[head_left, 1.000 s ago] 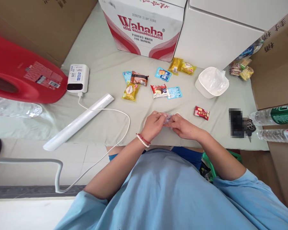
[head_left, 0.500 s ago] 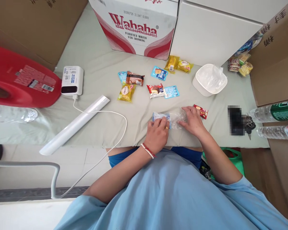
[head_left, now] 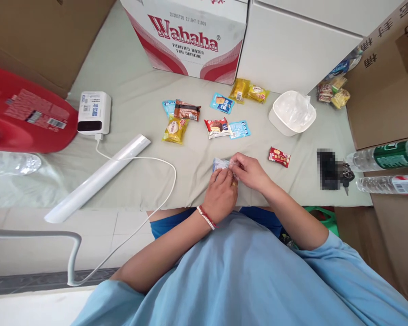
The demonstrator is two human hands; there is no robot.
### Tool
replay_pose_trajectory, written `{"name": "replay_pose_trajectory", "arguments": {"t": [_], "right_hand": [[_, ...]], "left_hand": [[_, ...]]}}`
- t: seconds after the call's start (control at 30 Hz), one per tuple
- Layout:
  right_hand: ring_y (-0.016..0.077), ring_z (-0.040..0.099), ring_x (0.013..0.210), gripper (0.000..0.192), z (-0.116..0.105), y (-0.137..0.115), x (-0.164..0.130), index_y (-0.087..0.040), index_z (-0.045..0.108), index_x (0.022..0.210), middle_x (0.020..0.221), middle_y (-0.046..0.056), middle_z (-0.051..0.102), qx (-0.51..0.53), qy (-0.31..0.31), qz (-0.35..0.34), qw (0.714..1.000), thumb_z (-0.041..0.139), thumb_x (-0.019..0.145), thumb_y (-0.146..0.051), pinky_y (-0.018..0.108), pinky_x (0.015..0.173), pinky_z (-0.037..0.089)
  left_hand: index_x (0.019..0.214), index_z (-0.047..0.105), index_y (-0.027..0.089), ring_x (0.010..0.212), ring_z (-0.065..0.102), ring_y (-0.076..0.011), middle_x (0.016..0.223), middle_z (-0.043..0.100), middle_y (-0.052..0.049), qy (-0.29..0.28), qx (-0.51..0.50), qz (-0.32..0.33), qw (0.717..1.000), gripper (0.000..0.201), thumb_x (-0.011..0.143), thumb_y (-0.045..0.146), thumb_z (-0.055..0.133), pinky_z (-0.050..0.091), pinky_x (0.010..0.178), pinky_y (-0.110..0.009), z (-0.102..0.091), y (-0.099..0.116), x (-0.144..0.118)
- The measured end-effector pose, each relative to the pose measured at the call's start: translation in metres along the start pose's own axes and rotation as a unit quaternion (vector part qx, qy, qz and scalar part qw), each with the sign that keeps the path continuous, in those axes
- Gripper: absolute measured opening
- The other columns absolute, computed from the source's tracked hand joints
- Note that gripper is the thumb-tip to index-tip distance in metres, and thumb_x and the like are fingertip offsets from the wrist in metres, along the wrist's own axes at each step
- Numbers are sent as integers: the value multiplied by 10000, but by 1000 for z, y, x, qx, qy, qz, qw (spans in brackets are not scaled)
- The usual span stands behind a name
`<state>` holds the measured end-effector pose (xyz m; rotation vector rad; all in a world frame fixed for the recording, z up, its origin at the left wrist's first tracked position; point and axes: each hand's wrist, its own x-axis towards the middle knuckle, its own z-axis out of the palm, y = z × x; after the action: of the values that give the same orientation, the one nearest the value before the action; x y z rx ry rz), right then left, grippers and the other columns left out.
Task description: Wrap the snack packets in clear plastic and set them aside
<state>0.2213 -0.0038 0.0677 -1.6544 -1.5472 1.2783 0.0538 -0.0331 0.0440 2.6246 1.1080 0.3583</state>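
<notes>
A small blue-and-white packet in clear plastic wrap (head_left: 218, 163) lies on the cloth near the front edge. My left hand (head_left: 221, 192) rests on it with bent fingers pressing it down. Fingertips of my right hand (head_left: 250, 172) are pinched at the right side of the same packet, on the clear plastic, right beside the left fingers. Much of the packet is hidden beneath both hands. To the right lies a red snack packet (head_left: 279, 157), apart from the hands. Beyond them are a red-and-white cake packet (head_left: 217, 127) and a light blue packet (head_left: 240, 129).
Yellow packets (head_left: 175, 130) and a brown packet (head_left: 187, 110) lie farther back. A white tub (head_left: 283, 123) holds a clear bag. A white cable (head_left: 172, 190), a white tube (head_left: 98, 179) and a red jug (head_left: 27, 117) are left. Keys (head_left: 347, 174) and bottles (head_left: 394, 156) are right.
My right hand has moved left, bringing the loose clear plastic in against the packet. The red snack packet is now uncovered. My left hand stays on the packet.
</notes>
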Motion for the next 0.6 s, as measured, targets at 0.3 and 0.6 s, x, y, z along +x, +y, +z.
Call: {"name": "replay_pose_trajectory", "arguments": {"t": [0.3,0.6], "right_hand": [[102,434,553,373,17,12,16,-224,527,881,670,-73,464,169,11,31,985,668,816,-563,242,544,373],[132,487,633,251,13,-5,0,-216,612,941,726,-30,539,75,59,3,995,615,908,-464,260,598,420]], "left_hand": [[1450,562,198,1324,593,-238,1561,532,-136,67,-208,-43,975,560,907,133,441,496,1087,-432,-10,-38,-14],[1253,709,156,1269,591,-299,1317,709,-142,28,-42,-3,999,358,1013,159,444,474,1050,-482,-2,-20,1]]}}
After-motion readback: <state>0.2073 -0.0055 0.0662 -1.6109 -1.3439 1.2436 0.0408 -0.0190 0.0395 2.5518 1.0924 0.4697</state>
